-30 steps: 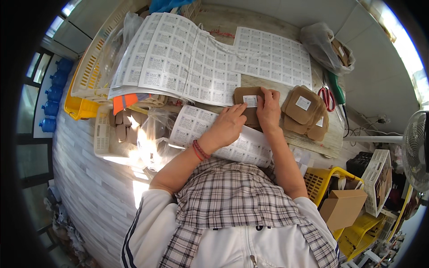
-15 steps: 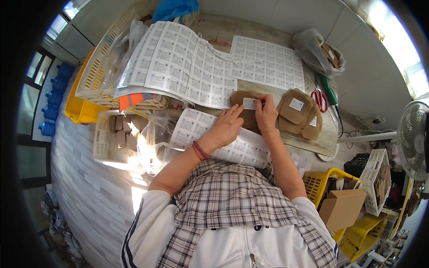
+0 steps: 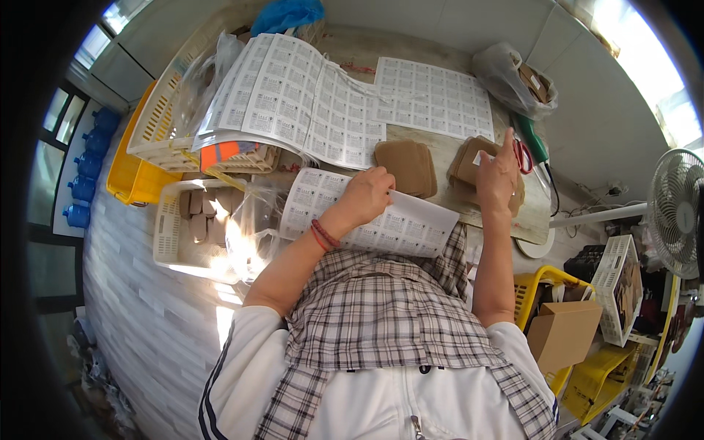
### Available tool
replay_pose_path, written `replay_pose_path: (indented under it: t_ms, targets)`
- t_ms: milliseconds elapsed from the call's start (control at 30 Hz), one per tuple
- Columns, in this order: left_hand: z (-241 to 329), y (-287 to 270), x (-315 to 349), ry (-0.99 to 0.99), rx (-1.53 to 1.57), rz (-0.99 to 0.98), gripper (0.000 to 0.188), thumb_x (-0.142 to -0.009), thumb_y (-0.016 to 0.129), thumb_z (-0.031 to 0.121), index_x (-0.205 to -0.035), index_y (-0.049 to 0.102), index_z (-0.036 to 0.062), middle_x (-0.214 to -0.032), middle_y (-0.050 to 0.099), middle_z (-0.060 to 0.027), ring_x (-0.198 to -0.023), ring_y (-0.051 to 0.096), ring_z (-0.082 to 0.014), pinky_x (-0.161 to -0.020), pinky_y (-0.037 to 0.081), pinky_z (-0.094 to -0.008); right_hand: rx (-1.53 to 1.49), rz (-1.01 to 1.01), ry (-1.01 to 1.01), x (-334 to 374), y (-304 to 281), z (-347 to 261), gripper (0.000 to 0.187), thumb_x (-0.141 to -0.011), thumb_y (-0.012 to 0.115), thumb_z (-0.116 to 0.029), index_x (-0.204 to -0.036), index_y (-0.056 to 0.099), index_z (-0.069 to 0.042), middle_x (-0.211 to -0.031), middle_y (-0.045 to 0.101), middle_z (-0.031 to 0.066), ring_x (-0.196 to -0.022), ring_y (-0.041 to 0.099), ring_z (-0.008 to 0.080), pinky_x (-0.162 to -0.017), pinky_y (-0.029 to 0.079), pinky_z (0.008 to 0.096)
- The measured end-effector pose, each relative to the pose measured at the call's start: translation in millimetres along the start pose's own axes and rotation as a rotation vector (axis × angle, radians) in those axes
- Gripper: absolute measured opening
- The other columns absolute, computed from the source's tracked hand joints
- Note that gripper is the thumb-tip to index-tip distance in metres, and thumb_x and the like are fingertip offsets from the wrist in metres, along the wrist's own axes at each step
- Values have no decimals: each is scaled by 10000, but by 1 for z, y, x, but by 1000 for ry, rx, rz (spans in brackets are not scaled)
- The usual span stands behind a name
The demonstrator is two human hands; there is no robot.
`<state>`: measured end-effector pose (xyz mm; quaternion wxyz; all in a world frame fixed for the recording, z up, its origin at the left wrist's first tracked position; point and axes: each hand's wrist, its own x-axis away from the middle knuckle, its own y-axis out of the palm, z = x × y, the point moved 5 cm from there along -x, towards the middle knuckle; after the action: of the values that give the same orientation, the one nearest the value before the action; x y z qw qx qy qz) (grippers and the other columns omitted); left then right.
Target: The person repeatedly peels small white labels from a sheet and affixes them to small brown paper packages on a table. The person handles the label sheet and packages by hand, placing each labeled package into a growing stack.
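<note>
My left hand (image 3: pixel 369 196) rests on a white sheet of printed labels (image 3: pixel 414 224), its fingers pinched together at the sheet's upper edge. That sheet curls over the near edge of the table. Just beyond it lies a stack of brown, round-cornered pieces (image 3: pixel 407 167), the top one with no label on it. To the right, my right hand (image 3: pixel 500 176) lies over a second pile of brown pieces (image 3: pixel 463 167), fingers stretched out. A bit of white label shows beside its thumb; the rest of that pile's top is covered by the hand.
More label sheets (image 3: pixel 282 95) drape over a cream basket (image 3: pixel 165 125) at left, and another sheet (image 3: pixel 433 95) lies flat behind. Red-handled scissors (image 3: pixel 523 156), a green-handled tool (image 3: pixel 534 136) and a plastic bag (image 3: pixel 506 77) sit at right. A fan (image 3: pixel 680 213) stands beyond the table.
The labelled brown piece has left the near stack. My right hand has moved right onto the other pile, while my left hand has drawn back to the near label sheet.
</note>
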<state>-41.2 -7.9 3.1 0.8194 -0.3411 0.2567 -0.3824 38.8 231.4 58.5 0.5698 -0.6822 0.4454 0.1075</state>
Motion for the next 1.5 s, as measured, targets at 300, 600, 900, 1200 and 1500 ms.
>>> replay_pose_path:
  t_ms: [300, 600, 900, 1200, 1500]
  targets:
    - [2, -26, 22, -51, 133, 106, 270, -769, 723, 105, -1011, 656, 6, -979, 673, -145, -940, 640, -315, -815, 503, -383, -601, -483, -122, 107, 30, -85, 264, -783, 746, -81, -1037, 690, -123, -900, 681, 61, -887, 636, 258, -784, 465, 372]
    - [-29, -44, 40, -306, 108, 19, 216, -769, 725, 147, -947, 697, 29, -923, 698, -131, -877, 666, -288, -774, 510, -380, -626, -306, -204, 109, 25, -96, 134, -736, 779, -93, -855, 735, -137, -844, 655, 6, -813, 604, 224, -747, 454, 354]
    - [-57, -29, 33, -402, 309, -76, 220, -756, 754, 132, -951, 710, 40, -856, 716, -104, -779, 674, -231, -706, 513, -351, -894, -278, -193, 123, 29, -100, 110, -760, 743, -19, -819, 681, -88, -935, 628, 55, -875, 582, 220, -788, 462, 323]
    - [-34, -12, 27, -49, -22, 37, 146, -743, 702, 54, -871, 640, 16, -1093, 684, -117, -1042, 614, -264, -911, 474, -393, -1334, -497, 511, 74, 74, -25, 18, -953, 611, -58, -946, 617, -43, -852, 577, -14, -785, 529, 76, -707, 440, 226]
    - [-27, 14, 8, 123, 38, 33, 62, -807, 637, 57, -853, 619, 20, -1337, 583, -199, -1321, 484, -350, -1040, 404, -464, -826, -709, 341, 47, 143, -32, 72, -919, 657, -95, -932, 623, -33, -788, 619, 28, -723, 558, 120, -688, 474, 280]
